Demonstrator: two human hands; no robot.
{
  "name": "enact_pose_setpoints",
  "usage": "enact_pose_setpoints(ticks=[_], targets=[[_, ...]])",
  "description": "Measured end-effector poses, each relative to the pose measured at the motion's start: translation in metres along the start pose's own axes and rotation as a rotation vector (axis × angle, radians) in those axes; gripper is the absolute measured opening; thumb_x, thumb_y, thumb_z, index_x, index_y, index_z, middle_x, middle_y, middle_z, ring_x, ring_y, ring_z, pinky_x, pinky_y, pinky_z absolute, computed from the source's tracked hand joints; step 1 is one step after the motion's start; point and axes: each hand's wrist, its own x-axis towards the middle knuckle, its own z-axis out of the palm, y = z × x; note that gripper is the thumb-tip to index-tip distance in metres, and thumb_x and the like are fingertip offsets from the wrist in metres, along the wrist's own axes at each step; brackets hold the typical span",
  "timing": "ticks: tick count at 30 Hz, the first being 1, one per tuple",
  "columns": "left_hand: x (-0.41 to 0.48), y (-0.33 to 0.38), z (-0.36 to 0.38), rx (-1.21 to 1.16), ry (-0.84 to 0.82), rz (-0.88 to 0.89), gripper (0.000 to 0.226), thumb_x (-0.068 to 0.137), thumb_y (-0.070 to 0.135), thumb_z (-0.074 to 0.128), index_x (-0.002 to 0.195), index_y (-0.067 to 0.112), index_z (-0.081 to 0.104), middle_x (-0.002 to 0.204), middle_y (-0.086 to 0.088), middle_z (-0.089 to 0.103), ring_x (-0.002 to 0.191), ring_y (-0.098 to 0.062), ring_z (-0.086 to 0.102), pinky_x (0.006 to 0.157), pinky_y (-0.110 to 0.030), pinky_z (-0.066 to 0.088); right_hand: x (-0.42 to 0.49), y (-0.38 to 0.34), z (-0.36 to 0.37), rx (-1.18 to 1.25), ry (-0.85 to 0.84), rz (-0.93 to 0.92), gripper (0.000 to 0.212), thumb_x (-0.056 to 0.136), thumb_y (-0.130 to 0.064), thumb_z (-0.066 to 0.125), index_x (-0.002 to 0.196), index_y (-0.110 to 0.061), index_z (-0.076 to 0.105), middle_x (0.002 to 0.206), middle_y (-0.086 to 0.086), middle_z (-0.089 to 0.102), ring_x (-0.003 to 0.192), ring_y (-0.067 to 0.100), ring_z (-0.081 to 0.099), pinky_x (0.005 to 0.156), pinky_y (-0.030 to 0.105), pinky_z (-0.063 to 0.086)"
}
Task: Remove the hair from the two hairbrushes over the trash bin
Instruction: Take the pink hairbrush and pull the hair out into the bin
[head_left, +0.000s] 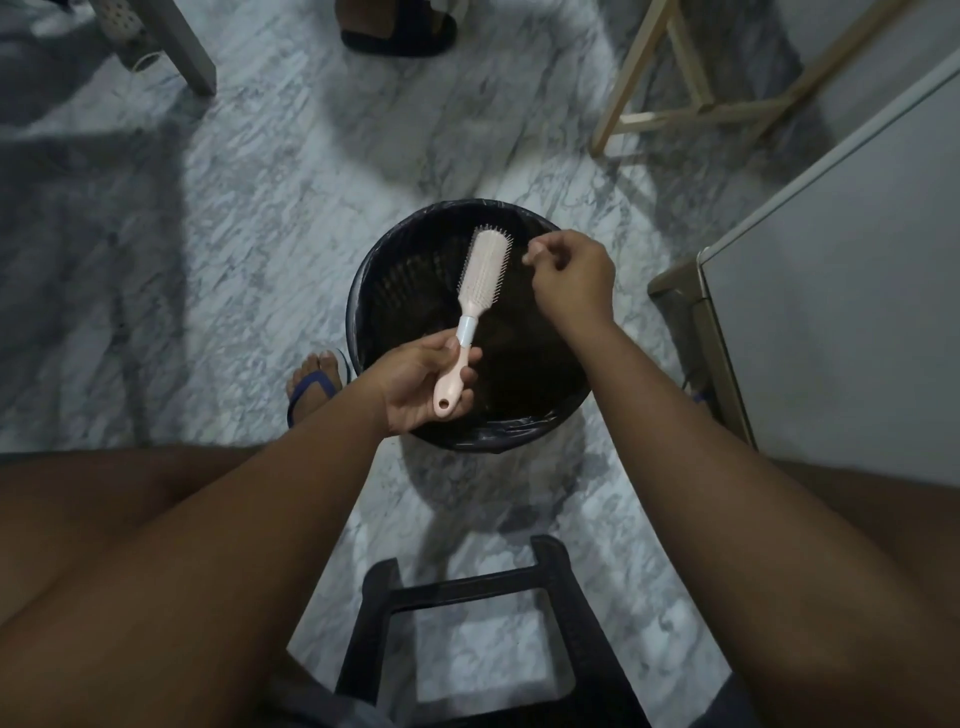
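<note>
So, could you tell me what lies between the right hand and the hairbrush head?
In the head view, nothing solid: a narrow gap separates the right hand from the hairbrush head, over the dark trash bin.

Grey-veined marble floor (234, 208) lies open from 9 to 12 o'clock of the round black bag-lined trash bin (363, 312), its mouth crossed by a pale pink plastic hairbrush (485, 265); a white cabinet (831, 338) crowds 3 o'clock, a black plastic stool (457, 584) 6, a blue-sandalled foot (311, 384) 8.

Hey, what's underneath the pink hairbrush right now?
The hairbrush, held by the left hand, is over the open, black-lined trash bin. The bin's inside is dark; its contents cannot be made out, and the right hand covers part of the rim.
</note>
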Motion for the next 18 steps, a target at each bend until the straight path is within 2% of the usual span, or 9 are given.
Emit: enact_pose_setpoints(ticks=[2, 5, 7, 10, 12, 15, 18], targets=[[0.000, -0.004, 0.000, 0.001, 0.025, 0.003, 0.034, 0.102, 0.007, 0.042, 0.134, 0.015, 0.050, 0.095, -0.003, 0.061, 0.070, -0.011, 0.059, 0.060, -0.033, 0.055, 0.001, -0.004, -0.002, 0.047, 0.039, 0.006, 0.013, 0.096, -0.015, 0.056, 0.094, -0.015, 0.069, 0.086, -0.009, 0.071, 0.083, 0.004, 0.066, 0.075, 0.012, 0.046], [-0.001, -0.009, -0.003, -0.028, 0.028, 0.009, 0.032, 0.102, 0.009, 0.043, 0.133, 0.016, 0.051, 0.096, -0.003, 0.060, 0.068, -0.010, 0.059, 0.060, -0.032, 0.054, -0.003, -0.011, -0.002, -0.005, -0.045, -0.045, 0.012, 0.097, -0.019, 0.055, 0.099, -0.014, 0.066, 0.091, -0.006, 0.069, 0.085, 0.007, 0.063, 0.076, 0.016, 0.046], [0.000, -0.009, -0.005, -0.050, 0.018, 0.010, 0.032, 0.102, 0.009, 0.043, 0.133, 0.017, 0.051, 0.096, -0.002, 0.060, 0.068, -0.010, 0.059, 0.061, -0.032, 0.054, -0.008, -0.010, 0.002, -0.094, -0.160, -0.117, 0.015, 0.093, -0.026, 0.063, 0.102, -0.014, 0.069, 0.094, -0.006, 0.069, 0.085, 0.007, 0.061, 0.076, 0.015, 0.048], [0.000, -0.008, -0.005, -0.023, -0.010, 0.014, 0.034, 0.101, 0.008, 0.044, 0.134, 0.017, 0.051, 0.098, -0.003, 0.060, 0.072, -0.011, 0.058, 0.062, -0.033, 0.053, -0.015, -0.005, 0.013, -0.276, -0.286, -0.231, 0.031, 0.079, -0.041, 0.077, 0.103, -0.022, 0.071, 0.099, -0.007, 0.067, 0.089, 0.010, 0.064, 0.082, 0.031, 0.054], [0.000, -0.008, -0.004, 0.003, -0.011, 0.020, 0.035, 0.101, 0.008, 0.045, 0.135, 0.016, 0.051, 0.097, -0.003, 0.060, 0.073, -0.011, 0.058, 0.061, -0.033, 0.053, -0.018, -0.007, 0.015, -0.379, -0.265, -0.293, 0.021, 0.082, -0.040, 0.074, 0.096, -0.025, 0.074, 0.099, -0.007, 0.067, 0.094, 0.013, 0.063, 0.083, 0.038, 0.051], [0.000, -0.009, -0.006, 0.011, -0.003, 0.022, 0.036, 0.101, 0.008, 0.045, 0.136, 0.016, 0.050, 0.097, -0.004, 0.060, 0.072, -0.011, 0.058, 0.062, -0.033, 0.053, -0.024, -0.012, 0.016, -0.504, -0.240, -0.334, 0.013, 0.090, -0.035, 0.067, 0.088, -0.024, 0.075, 0.092, -0.007, 0.071, 0.095, 0.017, 0.062, 0.085, 0.039, 0.045], [0.001, -0.012, -0.012, -0.017, 0.020, 0.022, 0.033, 0.102, 0.009, 0.045, 0.134, 0.015, 0.050, 0.097, -0.002, 0.060, 0.070, -0.010, 0.058, 0.061, -0.033, 0.053, -0.020, -0.021, 0.014, -0.212, -0.221, -0.152, 0.017, 0.090, -0.032, 0.069, 0.086, -0.017, 0.076, 0.081, -0.003, 0.074, 0.080, 0.013, 0.067, 0.079, 0.029, 0.051]])
